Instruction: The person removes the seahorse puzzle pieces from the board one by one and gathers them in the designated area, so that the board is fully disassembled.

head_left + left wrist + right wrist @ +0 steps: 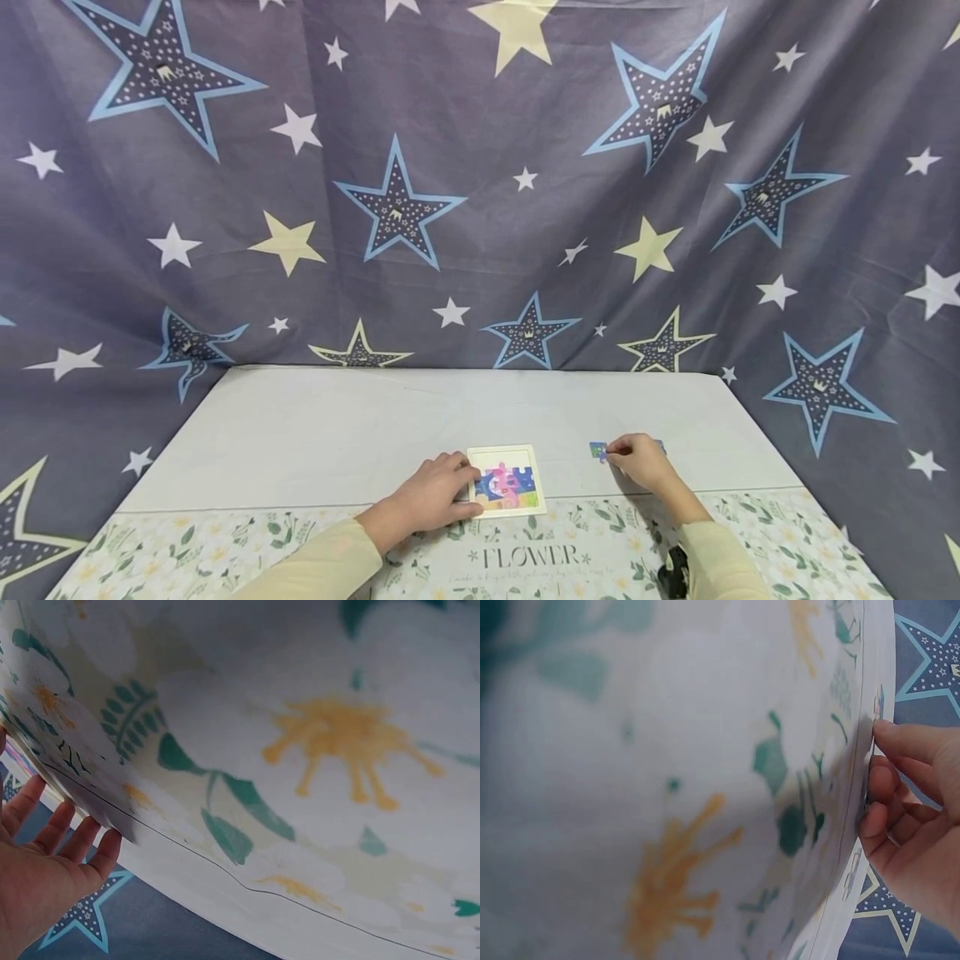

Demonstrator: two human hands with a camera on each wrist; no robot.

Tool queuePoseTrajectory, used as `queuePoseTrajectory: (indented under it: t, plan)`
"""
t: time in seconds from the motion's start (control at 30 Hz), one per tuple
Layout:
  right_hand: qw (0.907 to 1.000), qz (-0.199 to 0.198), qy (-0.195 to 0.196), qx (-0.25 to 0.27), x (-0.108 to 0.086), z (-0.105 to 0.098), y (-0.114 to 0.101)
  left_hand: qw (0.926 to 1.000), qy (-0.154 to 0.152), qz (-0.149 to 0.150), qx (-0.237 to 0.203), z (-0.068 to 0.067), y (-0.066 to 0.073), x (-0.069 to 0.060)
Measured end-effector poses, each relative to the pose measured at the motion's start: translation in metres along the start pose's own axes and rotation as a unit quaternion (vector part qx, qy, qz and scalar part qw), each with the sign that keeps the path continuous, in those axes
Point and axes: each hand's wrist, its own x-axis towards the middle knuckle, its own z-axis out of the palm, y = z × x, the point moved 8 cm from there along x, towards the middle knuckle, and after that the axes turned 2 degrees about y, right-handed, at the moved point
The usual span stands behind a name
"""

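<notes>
1. A puzzle tray (495, 458) sits on the table, left of the right hand; the left hand covers part of its left edge. In the left wrist view only a sliver of it shows, edge-on.
2. Inside its cream rim, joined pieces (515, 490) show a pink figure against blue, with yellow and green below. Pale tray floor shows along the upper part. The seams are too small to count the pieces.
3. The left hand (431, 493) is relaxed, fingers extended, its tips touching the tray's left side.
4. The right hand (643, 462) pinches a loose puzzle piece (597, 450), blue and green, between thumb and finger. The fingertips hide its right end, and I cannot tell whether it is raised from the table.
5. Behind the right hand a bluish scrap (661, 444) peeks out, mostly hidden; its shape is unclear.
6. The floral cloth (420, 558) carries the word FLOWER; the smaller line beneath is illegible. In both wrist views its near print is blurred.
7. A dark object (675, 571) beside the right sleeve (720, 562) is partly covered and hard to identify. The left sleeve (322, 562) is cut off by the lower edge.
8. A star-patterned curtain (480, 108) rises behind the white tabletop (337, 442).
</notes>
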Motion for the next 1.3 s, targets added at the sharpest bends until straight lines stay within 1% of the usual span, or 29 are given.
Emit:
queuePoseTrajectory:
  t: [0.4, 0.77, 0.9, 1.3]
  plan:
    - [1.0, -0.006, 0.0, 0.004, -0.0021, -0.0009, -0.0031, 1.0, 0.004, 0.002, 0.002, 0.0, -0.0001, 0.0001]
    - [0.9999, 0.002, -0.002, 0.013, -0.0008, 0.0007, 0.0001, 1.0, 0.004, 0.004, 0.004, 0.0034, -0.0018, 0.0012]
    - [0.9999, 0.005, -0.001, 0.015, -0.0009, 0.0005, 0.0, 1.0, 0.005, 0.004, 0.004, 0.0026, -0.0014, 0.0011]
    - [0.9998, -0.019, 0.006, 0.008, -0.0022, -0.0014, -0.007, 1.0, 0.006, 0.004, 0.001, -0.0015, 0.0008, 0.0]
